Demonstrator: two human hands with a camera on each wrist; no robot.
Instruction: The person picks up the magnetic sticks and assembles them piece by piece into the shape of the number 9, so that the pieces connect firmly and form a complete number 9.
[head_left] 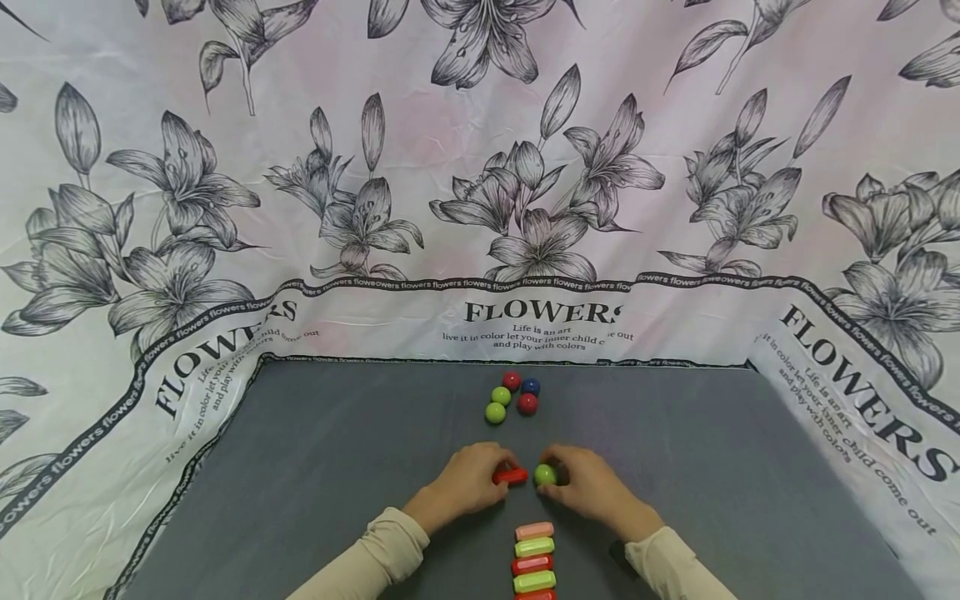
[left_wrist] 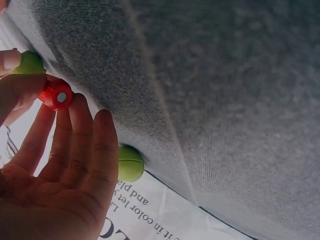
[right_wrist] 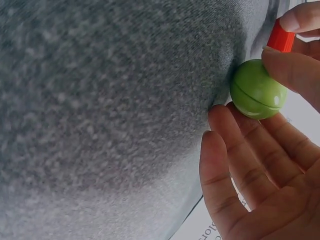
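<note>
My left hand (head_left: 470, 482) pinches a short red magnetic rod (head_left: 511, 476) between thumb and fingertips. A small silvery disc shows on the rod's end in the left wrist view. Facing it, my right hand (head_left: 588, 486) holds a glossy green ball (head_left: 545, 475) with thumb and fingers; a seam runs round the ball in the right wrist view. In the head view a narrow gap separates rod and ball, both just over the grey table (head_left: 337, 433). Nearer me lies a column of rods, among them a pink rod (head_left: 535, 531), a yellow-green rod (head_left: 535, 547) and a red rod (head_left: 532, 566).
Beyond the hands sit two green balls, one a nearer green ball (head_left: 495, 413), with a blue ball (head_left: 530, 387), a far red ball (head_left: 512, 381) and a nearer red ball (head_left: 527, 405). A flower-printed cloth (head_left: 360, 321) borders the table's back and sides.
</note>
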